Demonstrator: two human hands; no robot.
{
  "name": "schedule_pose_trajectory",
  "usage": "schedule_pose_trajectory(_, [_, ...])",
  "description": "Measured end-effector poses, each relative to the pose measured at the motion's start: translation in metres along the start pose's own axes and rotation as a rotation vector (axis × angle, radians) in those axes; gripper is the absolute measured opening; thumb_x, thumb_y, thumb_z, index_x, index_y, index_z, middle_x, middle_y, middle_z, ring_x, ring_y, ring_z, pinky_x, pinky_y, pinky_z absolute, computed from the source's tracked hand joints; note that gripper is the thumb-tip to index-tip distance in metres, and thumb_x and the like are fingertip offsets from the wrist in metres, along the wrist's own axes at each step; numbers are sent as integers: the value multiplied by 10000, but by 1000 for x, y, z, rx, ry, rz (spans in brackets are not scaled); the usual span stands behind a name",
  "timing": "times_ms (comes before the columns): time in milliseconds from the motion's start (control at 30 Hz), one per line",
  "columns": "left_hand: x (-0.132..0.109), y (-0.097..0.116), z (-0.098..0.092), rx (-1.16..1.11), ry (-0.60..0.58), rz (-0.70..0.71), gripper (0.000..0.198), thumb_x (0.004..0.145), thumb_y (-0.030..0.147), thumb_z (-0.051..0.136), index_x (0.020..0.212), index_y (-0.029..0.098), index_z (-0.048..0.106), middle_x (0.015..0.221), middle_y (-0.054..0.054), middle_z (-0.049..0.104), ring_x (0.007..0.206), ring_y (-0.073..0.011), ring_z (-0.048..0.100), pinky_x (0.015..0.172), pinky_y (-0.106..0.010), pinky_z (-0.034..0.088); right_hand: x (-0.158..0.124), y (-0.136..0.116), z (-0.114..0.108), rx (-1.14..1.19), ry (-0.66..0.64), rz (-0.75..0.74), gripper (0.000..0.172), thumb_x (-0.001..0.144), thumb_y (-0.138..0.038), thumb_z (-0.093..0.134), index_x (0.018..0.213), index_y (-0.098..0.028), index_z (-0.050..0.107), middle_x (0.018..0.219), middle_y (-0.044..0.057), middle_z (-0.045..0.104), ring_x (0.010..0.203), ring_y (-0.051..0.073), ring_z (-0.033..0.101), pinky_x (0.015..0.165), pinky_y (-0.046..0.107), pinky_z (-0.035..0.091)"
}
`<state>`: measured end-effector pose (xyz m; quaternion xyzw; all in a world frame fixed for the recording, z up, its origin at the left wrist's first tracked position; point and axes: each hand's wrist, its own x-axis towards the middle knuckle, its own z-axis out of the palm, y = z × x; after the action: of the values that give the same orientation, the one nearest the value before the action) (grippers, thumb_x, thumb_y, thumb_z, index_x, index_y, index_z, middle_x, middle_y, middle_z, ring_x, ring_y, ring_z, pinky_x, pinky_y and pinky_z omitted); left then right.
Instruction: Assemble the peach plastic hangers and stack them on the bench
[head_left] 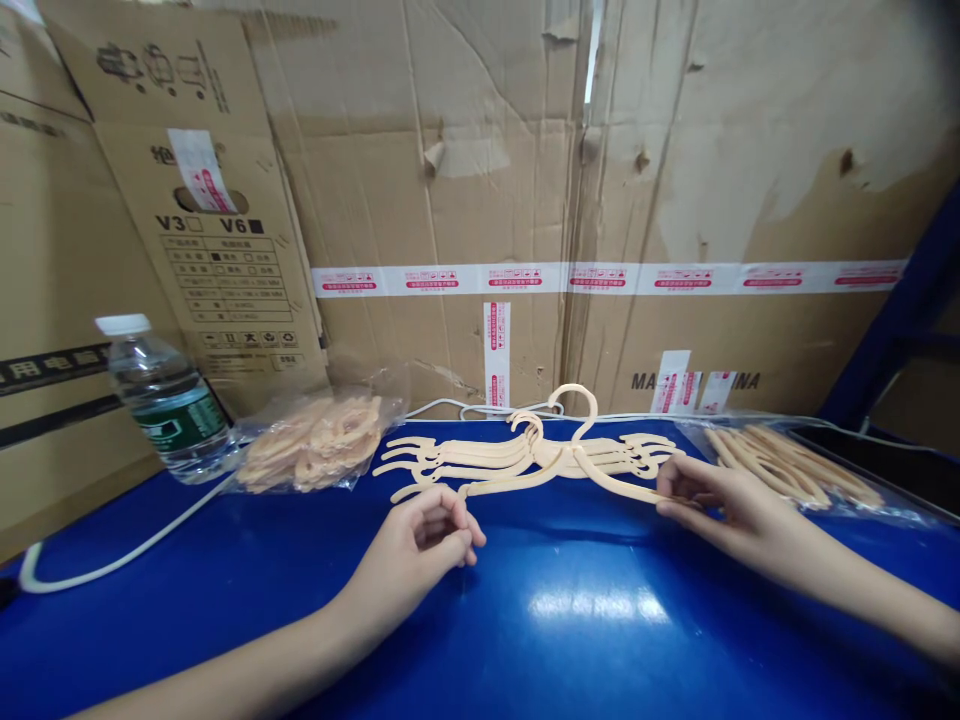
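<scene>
A cream-coloured plastic clothes hanger (615,484) is raised slightly above the table with its hook up. My right hand (709,500) pinches the end of its right arm between thumb and fingers. The left arm of that hanger runs down to my left hand (431,535), whose fingers are curled in with the thumb against them. Whether those fingers hold the hanger's end or something small is hidden. Just behind lies a stack of similar hangers (480,457), hooks together near the middle.
A clear bag of peach-coloured parts (315,445) and a water bottle (169,410) are at the left. Another bag of hanger parts (795,465) lies right, beside a dark flat object (892,465). White cable (127,550) crosses the blue table (525,640). Cardboard (450,200) walls the back.
</scene>
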<state>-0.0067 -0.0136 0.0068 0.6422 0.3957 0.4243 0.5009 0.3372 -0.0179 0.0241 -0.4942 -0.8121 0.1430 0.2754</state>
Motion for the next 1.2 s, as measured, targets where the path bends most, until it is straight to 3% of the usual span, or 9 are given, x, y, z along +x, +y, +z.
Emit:
schedule_pose_trajectory(267, [1,6,0,-206,-79,-72,128,723,233,564,719,198,441,777,-39,696,659,-167,616,651,-302,437,-3,2,-11,-33,87,-26,231,912,-423,538,805,-218,546,763,26,634,687,182,595,631,307,487])
schedule_pose_trajectory(367, [0,7,0,-211,-107,-69,134,692,202,553,703,199,419,798,-46,692,678,-172,610,657,-305,424,-3,1,-13,-34,108,-34,232,903,-427,551,800,-219,549,768,28,639,691,183,600,630,308,495])
schedule_pose_trajectory(600, [-1,7,-3,-182,-166,-35,115,767,224,519,742,200,409,897,-46,669,722,-180,615,675,-319,425,-3,-4,-11,-17,125,-35,219,896,-405,553,784,-217,560,744,25,635,682,183,603,619,302,498])
schedule_pose_trajectory(900, [0,1,-1,-161,-137,-31,156,890,295,478,815,216,366,933,-42,657,718,-170,617,669,-317,442,-5,-5,-13,2,127,-33,223,893,-419,567,789,-222,558,752,16,635,686,178,593,627,293,499])
schedule_pose_trajectory(1200, [-3,11,1,-221,-152,-58,236,872,380,520,821,222,352,920,-57,665,711,-192,633,687,-333,443,-5,-2,-16,45,126,-21,247,900,-449,572,806,-220,560,777,26,626,711,179,597,654,306,510])
